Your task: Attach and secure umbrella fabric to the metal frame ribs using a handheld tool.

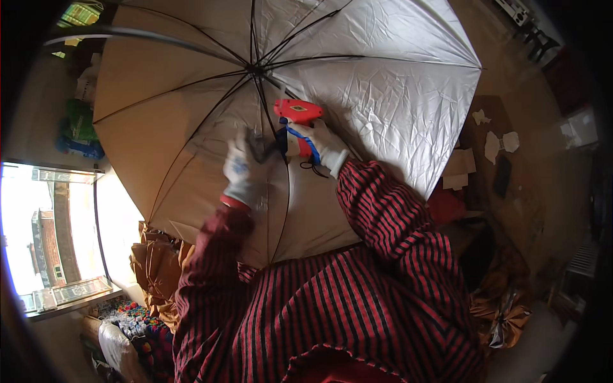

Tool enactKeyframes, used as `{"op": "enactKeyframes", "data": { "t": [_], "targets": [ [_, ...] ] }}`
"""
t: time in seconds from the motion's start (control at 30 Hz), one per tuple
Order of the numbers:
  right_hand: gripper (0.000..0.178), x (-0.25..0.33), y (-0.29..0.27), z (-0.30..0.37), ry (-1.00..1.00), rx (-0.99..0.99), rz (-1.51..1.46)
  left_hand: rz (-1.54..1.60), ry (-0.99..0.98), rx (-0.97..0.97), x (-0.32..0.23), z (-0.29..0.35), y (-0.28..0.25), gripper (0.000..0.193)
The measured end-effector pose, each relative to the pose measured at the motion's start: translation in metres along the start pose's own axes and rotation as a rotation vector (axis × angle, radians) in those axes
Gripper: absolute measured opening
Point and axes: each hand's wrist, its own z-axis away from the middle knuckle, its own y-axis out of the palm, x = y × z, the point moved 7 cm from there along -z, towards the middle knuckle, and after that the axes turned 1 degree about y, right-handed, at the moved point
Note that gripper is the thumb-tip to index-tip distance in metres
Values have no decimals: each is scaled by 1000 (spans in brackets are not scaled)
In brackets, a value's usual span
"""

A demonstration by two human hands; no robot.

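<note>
An opened umbrella [396,96] with a silvery canopy and thin dark ribs spreads before me, its inner side up. My right hand [325,145], in a pale glove, grips a red and blue tagging gun [300,110] by its handle, just below the umbrella's hub [255,69]. A thin dark cord loop hangs under the tool. To the left of it, my gloved left hand [239,167] is raised over the canopy, its fingers smeared by motion. Beside its fingers is a blurred dark strip [263,150]; whether the hand holds it cannot be made out.
A curved grey metal bar [128,33] reaches in at the upper left. Folded brown fabric bundles [159,262] lie at the lower left, near a bright window [57,236]. Another brown bundle [501,319] is at the lower right. White scraps [495,145] lie on the floor to the right.
</note>
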Motion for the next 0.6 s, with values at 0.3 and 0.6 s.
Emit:
{"op": "enactKeyframes", "data": {
  "t": [0.3,0.6],
  "targets": [
    [36,-23,-5,-4,128,-2,99,-79,-232,310,-18,34,28,88],
    [28,-33,1,-3,205,66,-65,-161,-177,326,1,39,29,71]
  ]
}}
